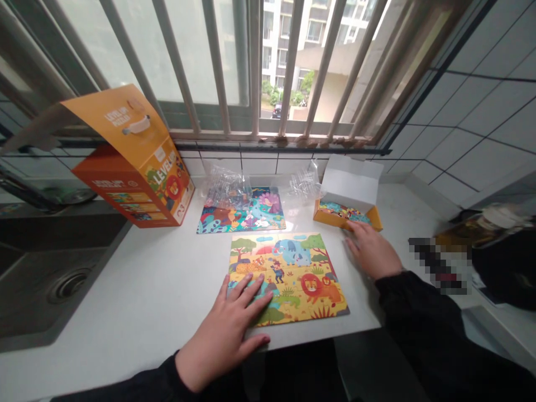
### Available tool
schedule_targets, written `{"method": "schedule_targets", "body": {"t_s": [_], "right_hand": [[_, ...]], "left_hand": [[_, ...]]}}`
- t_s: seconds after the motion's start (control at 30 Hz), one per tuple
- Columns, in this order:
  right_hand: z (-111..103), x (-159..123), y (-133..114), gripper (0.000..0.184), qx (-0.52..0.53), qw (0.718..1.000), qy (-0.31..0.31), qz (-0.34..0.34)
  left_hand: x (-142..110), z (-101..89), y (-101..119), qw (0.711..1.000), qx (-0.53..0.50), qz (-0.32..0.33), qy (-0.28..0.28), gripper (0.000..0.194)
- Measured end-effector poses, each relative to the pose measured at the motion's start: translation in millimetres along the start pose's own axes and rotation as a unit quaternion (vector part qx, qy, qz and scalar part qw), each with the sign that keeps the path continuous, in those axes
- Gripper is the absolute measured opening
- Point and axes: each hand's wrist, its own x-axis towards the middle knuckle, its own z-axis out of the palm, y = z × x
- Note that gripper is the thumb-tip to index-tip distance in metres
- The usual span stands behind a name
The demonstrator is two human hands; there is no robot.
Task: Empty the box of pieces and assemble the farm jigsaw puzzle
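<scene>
A finished animal jigsaw puzzle (293, 268) with an elephant and lions lies flat on the white counter (159, 290). My left hand (230, 324) rests flat on its lower left corner, fingers spread. My right hand (371, 248) lies flat on the counter just right of the puzzle, its fingertips touching the small open orange box (347, 215) of puzzle pieces with a raised white lid. A second, blue-toned puzzle (243, 212) lies behind the first one.
A tall orange puzzle package (138, 162) stands at the back left. Crumpled clear plastic bags (226, 184) lie near the window bars. A steel sink (50, 273) is at the left. Dark items sit at the right edge.
</scene>
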Motion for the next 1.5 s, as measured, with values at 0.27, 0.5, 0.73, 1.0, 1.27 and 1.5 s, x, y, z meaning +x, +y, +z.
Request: {"method": "schedule_targets", "body": {"t_s": [0.27, 0.5, 0.73, 1.0, 1.27, 1.5], "right_hand": [[3.5, 47.9, 64.9, 0.021, -0.097, 0.987, -0.073, 0.105], [-22.1, 52.7, 84.6, 0.019, -0.076, 0.994, -0.007, 0.076], [-39.0, 51.1, 92.1, 0.017, -0.06, 0.996, 0.034, 0.056], [-65.5, 49.8, 81.3, 0.019, -0.04, 0.995, 0.073, 0.058], [-67.1, 35.9, 74.4, 0.018, -0.019, 0.995, 0.067, 0.066], [-58.6, -7.2, 64.2, 0.021, 0.029, 0.994, 0.086, 0.061]], "left_hand": [[31.0, 11.7, 44.6, 1.0, 0.009, 0.005, -0.029, 0.068], [83.2, 46.6, 81.6, 0.998, 0.001, 0.063, 0.011, 0.06], [166.9, 51.9, 96.0, 0.994, 0.014, 0.108, 0.034, 0.059], [253.7, 39.2, 63.9, 0.995, 0.051, 0.061, 0.068, 0.06], [302.1, 16.4, 29.4, 0.993, 0.05, 0.013, 0.107, 0.051], [321.6, 14.0, 24.0, 0.988, -0.009, -0.026, 0.153, 0.049]]}}
